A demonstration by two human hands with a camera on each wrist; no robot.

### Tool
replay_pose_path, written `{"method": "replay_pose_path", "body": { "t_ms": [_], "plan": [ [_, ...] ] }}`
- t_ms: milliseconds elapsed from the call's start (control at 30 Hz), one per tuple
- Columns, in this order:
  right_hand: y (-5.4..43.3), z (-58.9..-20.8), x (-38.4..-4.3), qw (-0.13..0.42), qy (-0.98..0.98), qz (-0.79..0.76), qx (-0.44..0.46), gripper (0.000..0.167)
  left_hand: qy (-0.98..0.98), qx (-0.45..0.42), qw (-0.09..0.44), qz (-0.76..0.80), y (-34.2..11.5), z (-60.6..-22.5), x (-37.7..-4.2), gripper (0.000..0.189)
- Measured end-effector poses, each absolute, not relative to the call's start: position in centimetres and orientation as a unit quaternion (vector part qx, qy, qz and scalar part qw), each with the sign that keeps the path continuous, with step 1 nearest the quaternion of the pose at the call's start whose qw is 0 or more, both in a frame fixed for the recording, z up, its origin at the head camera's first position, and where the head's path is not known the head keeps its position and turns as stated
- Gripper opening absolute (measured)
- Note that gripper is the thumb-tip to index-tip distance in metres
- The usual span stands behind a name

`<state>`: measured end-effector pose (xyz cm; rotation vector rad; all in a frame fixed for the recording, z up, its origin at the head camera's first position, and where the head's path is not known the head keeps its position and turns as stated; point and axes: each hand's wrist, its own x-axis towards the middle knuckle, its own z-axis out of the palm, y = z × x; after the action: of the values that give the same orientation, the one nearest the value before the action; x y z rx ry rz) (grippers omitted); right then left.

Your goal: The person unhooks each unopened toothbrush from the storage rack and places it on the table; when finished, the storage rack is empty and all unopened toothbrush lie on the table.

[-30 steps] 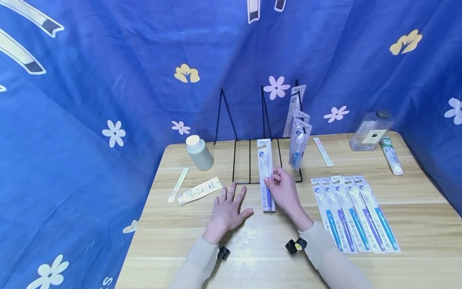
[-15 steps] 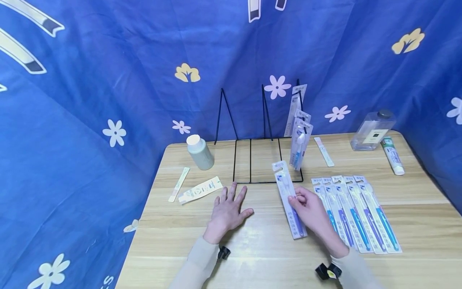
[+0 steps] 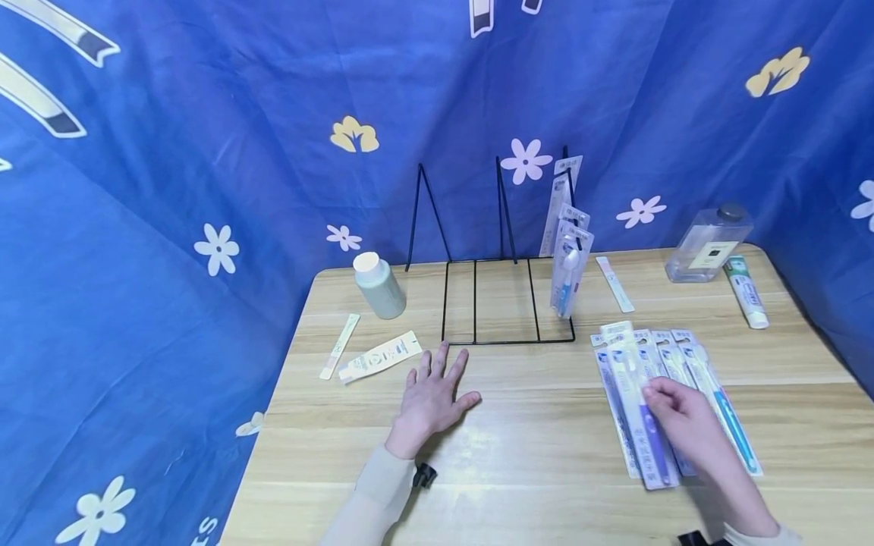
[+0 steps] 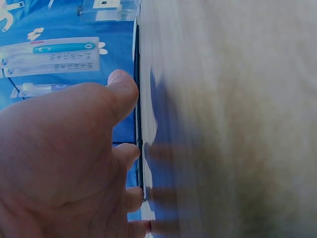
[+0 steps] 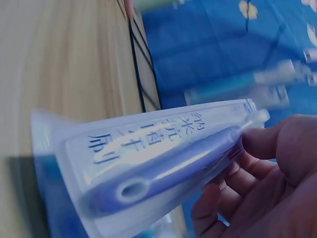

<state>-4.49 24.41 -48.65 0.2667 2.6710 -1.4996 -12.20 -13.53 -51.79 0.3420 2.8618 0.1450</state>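
My right hand (image 3: 693, 428) pinches a packaged purple toothbrush (image 5: 163, 166) by the side of its clear blister, thumb on the front in the right wrist view. In the head view this pack overlaps a row of packaged toothbrushes (image 3: 720, 402) with blue and purple handles lying on the right of the table. Palm down, my left hand (image 3: 432, 398) rests on the wood with fingers spread, its fingertips right at the front bar of a black wire rack (image 3: 508, 343). Several packaged toothbrushes (image 3: 572, 265) stand upright at the rack's right end.
Left of the rack are a grey-green bottle (image 3: 382, 292), a white tube (image 3: 381, 358) and a thin sachet (image 3: 339, 346). Another sachet (image 3: 614, 284), a clear bottle (image 3: 706, 250) and a toothpaste tube (image 3: 746, 292) lie or stand back right. A blue curtain (image 3: 273, 189) surrounds the table.
My right hand has carried the purple toothbrush pack from in front of the rack's middle, rightward and toward me, to over the row. My left hand has stayed in place.
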Motion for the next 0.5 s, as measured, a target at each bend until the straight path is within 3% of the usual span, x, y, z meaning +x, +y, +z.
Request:
{"method": "replay_pose_path", "body": {
  "t_ms": [333,500],
  "plan": [
    [33.5,-48.4,-4.2,-0.027,0.906,-0.385,0.176,0.044,0.984,0.116,0.129,0.048,-13.5,-51.8,-12.2,0.083],
    [36.5,-49.6,-4.5,-0.06,0.913,-0.365,0.173,0.039,0.984,0.117,0.13,0.043,-13.5,-51.8,-12.3,0.082]
  ]
}}
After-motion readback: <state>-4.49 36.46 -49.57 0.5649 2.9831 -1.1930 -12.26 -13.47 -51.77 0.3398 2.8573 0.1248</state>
